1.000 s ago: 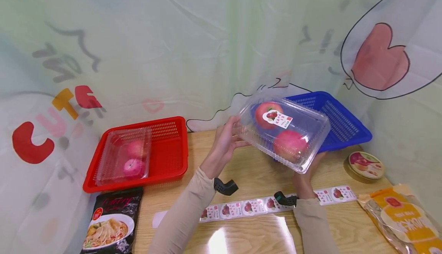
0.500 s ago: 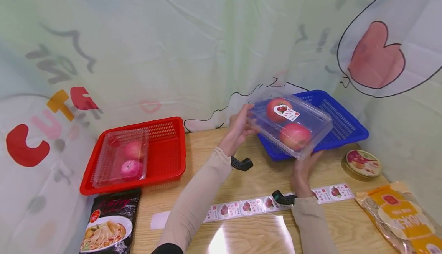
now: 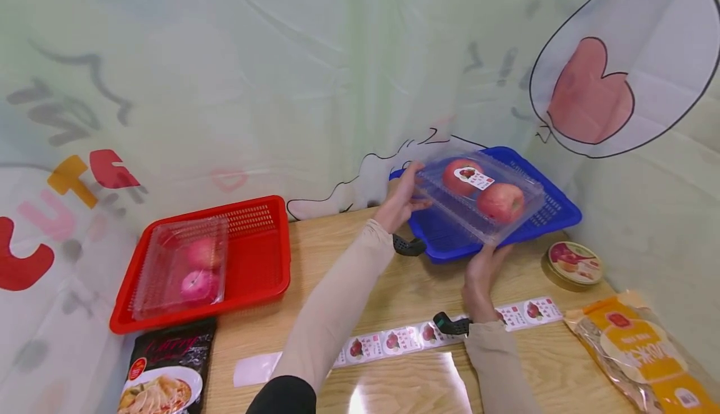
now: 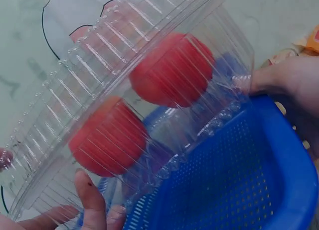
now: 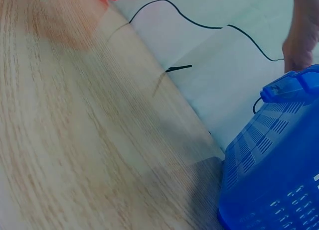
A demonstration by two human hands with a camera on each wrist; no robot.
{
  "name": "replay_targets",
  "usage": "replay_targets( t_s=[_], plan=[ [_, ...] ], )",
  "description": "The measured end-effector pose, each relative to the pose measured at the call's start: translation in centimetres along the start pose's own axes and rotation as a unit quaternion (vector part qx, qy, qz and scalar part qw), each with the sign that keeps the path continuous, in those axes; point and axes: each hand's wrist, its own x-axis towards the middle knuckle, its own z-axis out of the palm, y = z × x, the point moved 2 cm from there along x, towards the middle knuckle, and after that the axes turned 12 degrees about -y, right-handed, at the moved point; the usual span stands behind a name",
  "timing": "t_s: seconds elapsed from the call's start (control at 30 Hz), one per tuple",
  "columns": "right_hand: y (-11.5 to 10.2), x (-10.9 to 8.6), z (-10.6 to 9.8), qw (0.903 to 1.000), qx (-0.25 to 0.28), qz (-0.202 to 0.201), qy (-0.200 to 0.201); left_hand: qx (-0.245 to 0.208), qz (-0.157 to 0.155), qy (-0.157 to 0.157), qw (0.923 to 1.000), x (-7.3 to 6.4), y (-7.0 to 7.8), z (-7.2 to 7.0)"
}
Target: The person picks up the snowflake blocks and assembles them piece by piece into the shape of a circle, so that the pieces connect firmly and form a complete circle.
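A clear plastic fruit box [image 3: 520,182] with two red apples [image 3: 500,204] inside hangs tilted over the blue basket [image 3: 562,211]. A white sticker [image 3: 475,178] with a fruit picture is on its lid. My left hand [image 3: 398,202] grips the box's left end, with fingers [image 4: 91,197] along its ribbed side in the left wrist view. At the near right corner, my right hand [image 3: 480,276] holds the box from below; its fingertips are partly hidden. The right wrist view has mostly tabletop and the basket's side.
A red basket [image 3: 259,264] at left bears another clear box with two pink-red fruits [image 3: 198,286]. A strip of stickers [image 3: 394,341] crosses the wooden table. A black noodle packet [image 3: 169,364], a round tin [image 3: 575,264] and an orange bag [image 3: 641,345] lie around. Behind hangs a printed curtain [image 3: 281,89].
Both hands have carried the box rightward and down over the blue basket, and it is less steeply tilted. The apples have shifted right inside it. The head view has turned slightly right.
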Motion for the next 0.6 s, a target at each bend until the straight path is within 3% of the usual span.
replay_targets(
  t_s=[0.43, 0.6],
  plan=[
    [1.4, 0.8, -0.6, 0.9997, -0.019, -0.009, 0.009, -0.004, -0.03, -0.01, 0.9995, 2.7, -1.2, 0.9],
    [1.9, 0.8, -0.5, 0.9995, -0.023, -0.019, 0.013, 0.022, -0.027, -0.026, 0.999, 3.9, -1.8, 1.0]
  ],
)
